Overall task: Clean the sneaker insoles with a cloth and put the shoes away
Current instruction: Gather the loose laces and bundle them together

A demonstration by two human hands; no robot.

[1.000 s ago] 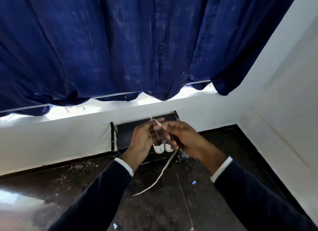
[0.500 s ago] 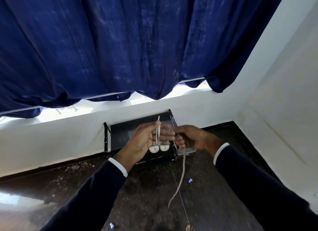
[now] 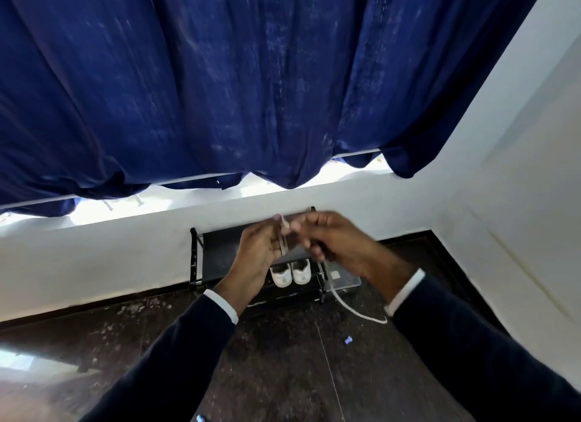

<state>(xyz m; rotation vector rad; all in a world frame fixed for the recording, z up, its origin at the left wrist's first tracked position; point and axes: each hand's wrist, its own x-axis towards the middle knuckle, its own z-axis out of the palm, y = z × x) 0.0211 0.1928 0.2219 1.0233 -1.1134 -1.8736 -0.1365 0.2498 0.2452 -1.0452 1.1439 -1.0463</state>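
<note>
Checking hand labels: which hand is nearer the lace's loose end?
Right. The right hand grips the white lace, whose loose tail hangs just below its wrist. The left hand holds the lace's upper part, further left of that end.

Shoe rack (image 3: 201,258): against wall; white sneakers (image 3: 290,273) occupy right of lower shelf; top shelf and left side open.
</note>
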